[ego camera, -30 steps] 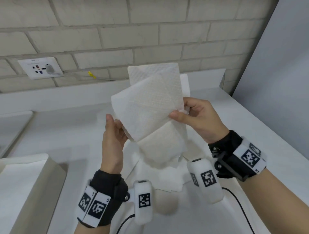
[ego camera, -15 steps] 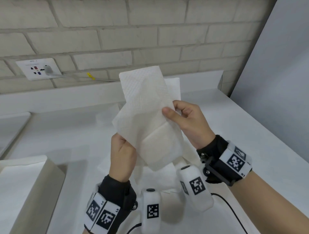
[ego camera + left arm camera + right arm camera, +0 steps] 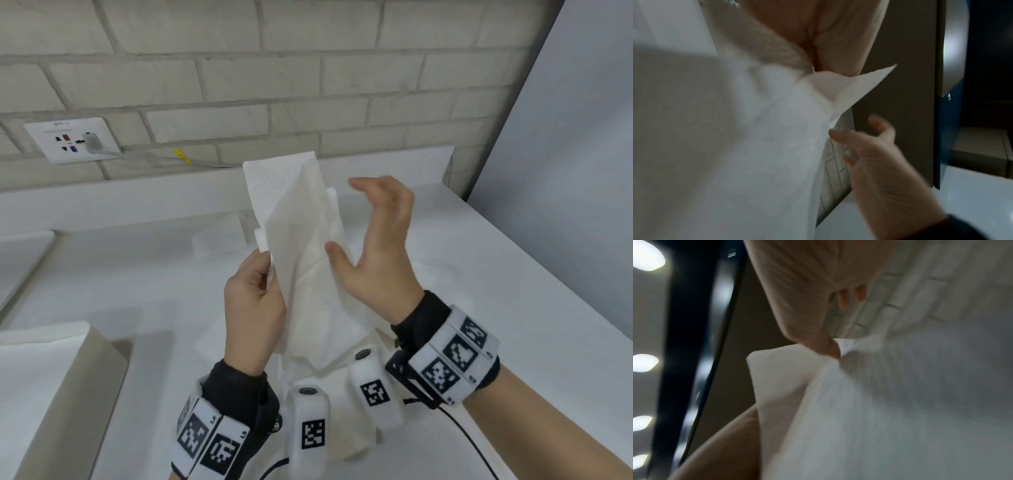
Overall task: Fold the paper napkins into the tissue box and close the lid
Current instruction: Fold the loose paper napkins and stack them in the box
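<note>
Embossed white paper napkin (image 3: 294, 246) held upright above the white tabletop (image 3: 496, 274), its left edge pinched by the left hand (image 3: 255, 308), right hand (image 3: 380, 246) spread loose, thumb touching the right edge, beige open box (image 3: 51, 383) at left holding flat white sheets, more napkins (image 3: 329, 346) piled below.

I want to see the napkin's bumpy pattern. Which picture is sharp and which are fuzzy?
Head view: sharpest, brightly lit, the napkin shows its texture. Left wrist view: dim, napkin a soft smear, right hand blurred. Right wrist view: streaky with motion blur, glaring lights at its edge.
</note>
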Action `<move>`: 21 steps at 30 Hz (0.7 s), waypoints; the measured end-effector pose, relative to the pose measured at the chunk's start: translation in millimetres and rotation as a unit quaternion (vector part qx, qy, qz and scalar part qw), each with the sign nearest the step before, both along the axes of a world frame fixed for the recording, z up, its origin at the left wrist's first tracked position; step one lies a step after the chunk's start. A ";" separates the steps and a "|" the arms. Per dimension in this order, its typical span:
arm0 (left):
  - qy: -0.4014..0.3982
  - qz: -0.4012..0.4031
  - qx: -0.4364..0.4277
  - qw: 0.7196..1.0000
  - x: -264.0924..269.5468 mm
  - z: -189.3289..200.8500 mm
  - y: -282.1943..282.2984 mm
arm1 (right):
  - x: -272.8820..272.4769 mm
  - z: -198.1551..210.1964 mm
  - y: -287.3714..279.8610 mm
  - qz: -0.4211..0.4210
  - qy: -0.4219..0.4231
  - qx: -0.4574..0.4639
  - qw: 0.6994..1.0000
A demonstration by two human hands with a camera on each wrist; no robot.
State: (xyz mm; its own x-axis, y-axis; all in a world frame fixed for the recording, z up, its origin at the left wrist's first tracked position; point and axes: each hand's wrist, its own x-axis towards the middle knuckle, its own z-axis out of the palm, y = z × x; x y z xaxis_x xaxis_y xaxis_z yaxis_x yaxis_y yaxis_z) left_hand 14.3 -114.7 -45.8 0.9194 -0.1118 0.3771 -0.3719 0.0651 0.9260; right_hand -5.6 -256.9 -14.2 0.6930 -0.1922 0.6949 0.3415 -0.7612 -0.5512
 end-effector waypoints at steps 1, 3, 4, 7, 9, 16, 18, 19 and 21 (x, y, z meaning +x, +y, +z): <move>-0.001 0.006 0.011 1.000 1.3 -0.4 0.7 | -2.0 2.0 1.3 0.023 0.003 -0.074 0.997; -0.024 0.018 0.030 0.999 1.7 0.4 1.3 | -4.2 10.3 2.1 0.114 0.087 -0.107 0.984; -0.031 0.017 0.040 0.999 2.1 0.8 1.2 | -3.6 14.6 1.0 0.161 0.140 -0.073 0.974; -0.019 0.010 0.063 0.998 4.3 -1.2 1.0 | 1.7 23.3 -5.4 0.223 0.231 0.054 0.946; -0.021 0.010 0.075 0.997 5.3 -4.4 1.5 | 0.9 28.1 -7.2 0.225 0.240 0.033 0.944; -0.127 0.001 0.145 0.981 3.1 -3.9 -5.6 | -5.9 11.6 20.9 0.188 0.267 0.003 0.945; -0.123 0.007 0.127 0.984 3.1 -4.7 -4.3 | -3.9 7.6 24.4 0.151 0.230 0.015 0.961; -0.112 0.008 0.120 0.986 3.0 -4.8 -2.9 | -3.1 7.6 23.8 0.131 0.213 0.027 0.968; -0.080 0.019 0.116 0.990 4.1 -6.5 0.9 | -4.4 10.9 20.3 0.110 0.190 0.062 0.974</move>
State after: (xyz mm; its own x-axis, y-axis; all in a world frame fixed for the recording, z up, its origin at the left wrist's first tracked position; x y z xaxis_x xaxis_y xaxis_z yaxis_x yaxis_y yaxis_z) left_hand 18.4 -113.7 -52.3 0.8550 -0.1788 0.4869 -0.5134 -0.1586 0.8433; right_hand -10.0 -236.5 -3.3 0.9295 -0.0761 0.3608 0.2423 -0.6115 -0.7533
